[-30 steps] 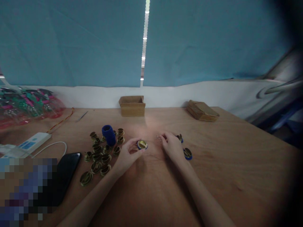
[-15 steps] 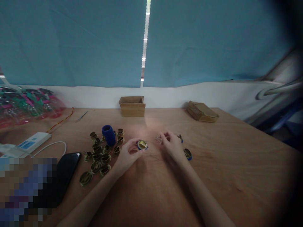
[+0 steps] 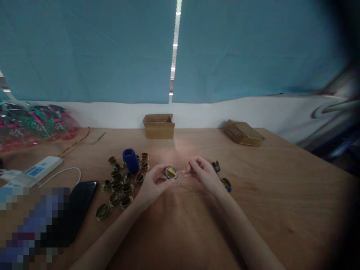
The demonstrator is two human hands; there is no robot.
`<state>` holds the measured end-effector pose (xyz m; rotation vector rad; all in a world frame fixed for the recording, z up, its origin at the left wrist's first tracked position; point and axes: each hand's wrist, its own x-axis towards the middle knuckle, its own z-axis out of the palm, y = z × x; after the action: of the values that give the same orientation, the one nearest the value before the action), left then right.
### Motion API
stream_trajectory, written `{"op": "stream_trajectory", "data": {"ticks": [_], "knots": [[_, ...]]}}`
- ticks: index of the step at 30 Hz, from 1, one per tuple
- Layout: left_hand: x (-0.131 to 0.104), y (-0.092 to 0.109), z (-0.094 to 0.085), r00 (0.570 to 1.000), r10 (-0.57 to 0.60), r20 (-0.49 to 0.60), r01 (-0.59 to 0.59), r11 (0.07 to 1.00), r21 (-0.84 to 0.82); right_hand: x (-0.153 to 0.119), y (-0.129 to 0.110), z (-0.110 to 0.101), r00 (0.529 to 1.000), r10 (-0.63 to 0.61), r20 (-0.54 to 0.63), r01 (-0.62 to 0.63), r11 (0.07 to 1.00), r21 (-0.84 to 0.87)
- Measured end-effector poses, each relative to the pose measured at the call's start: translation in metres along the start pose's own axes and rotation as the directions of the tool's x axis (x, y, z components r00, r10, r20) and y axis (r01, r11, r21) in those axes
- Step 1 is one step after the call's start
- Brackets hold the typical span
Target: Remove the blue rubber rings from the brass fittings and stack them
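Note:
My left hand (image 3: 154,185) grips a round gold metal piece with a blue rim (image 3: 171,172) between thumb and fingers, tilted so its hollow face shows. Just to the right, a little apart from it, my right hand (image 3: 204,174) has its thumb and fingers pinched together. Whatever is between those fingertips is too small to make out. Beyond my right hand lie two similar blue-rimmed gold pieces (image 3: 225,184), one partly hidden by the hand. Left of my left hand stand several plain gold pieces (image 3: 116,185) around a blue fuzzy roll (image 3: 131,161).
An open cardboard box (image 3: 159,129) stands at the back of the wooden table, and a flattened brown box (image 3: 243,133) lies back right. At left are a black phone (image 3: 84,198), a white power strip (image 3: 42,167), a thin metal tool (image 3: 99,137) and clear-and-pink packages (image 3: 42,123).
My right hand's fingertips have come down and closer to the piece in my left hand. Small silvery bits seen at those fingertips earlier no longer show clearly. My left hand keeps its grip.

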<state>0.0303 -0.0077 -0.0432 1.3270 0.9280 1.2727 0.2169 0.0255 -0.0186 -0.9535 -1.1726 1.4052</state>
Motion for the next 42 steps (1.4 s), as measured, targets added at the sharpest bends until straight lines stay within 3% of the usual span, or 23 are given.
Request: {"op": "stream_trajectory", "data": {"ticks": [4, 14, 19, 23, 31, 36, 42], "knots": [[-0.001, 0.0, 0.003, 0.999, 0.028, -0.026, -0.028, 0.999, 0.021, -0.004, 0.0, 0.004, 0.998, 0.021, 0.057, -0.021, 1.0, -0.012], [-0.001, 0.0, 0.004, 0.996, 0.047, -0.082, -0.044, 0.998, 0.039, -0.011, 0.0, 0.011, 0.967, 0.199, 0.157, -0.219, 0.968, 0.122], [-0.002, 0.003, 0.005, 0.995, 0.045, -0.089, -0.04, 0.998, 0.051, -0.011, -0.004, 0.011, 0.989, 0.119, 0.091, -0.131, 0.981, 0.143], [-0.002, 0.003, 0.006, 0.994, 0.056, -0.099, -0.048, 0.996, 0.074, -0.01, -0.004, 0.009, 0.997, 0.075, 0.019, -0.076, 0.995, 0.064], [-0.004, -0.002, 0.003, 0.986, 0.145, -0.078, -0.124, 0.966, 0.226, -0.008, -0.001, 0.012, 0.995, 0.094, -0.012, -0.095, 0.992, -0.079], [-0.006, 0.0, 0.003, 0.973, 0.218, -0.078, -0.178, 0.921, 0.345, -0.01, -0.001, 0.012, 0.994, 0.11, 0.028, -0.111, 0.994, 0.015], [-0.007, 0.004, 0.004, 0.94, 0.33, -0.081, -0.257, 0.847, 0.465, -0.015, 0.002, 0.018, 0.971, 0.212, 0.11, -0.229, 0.957, 0.179]]}}
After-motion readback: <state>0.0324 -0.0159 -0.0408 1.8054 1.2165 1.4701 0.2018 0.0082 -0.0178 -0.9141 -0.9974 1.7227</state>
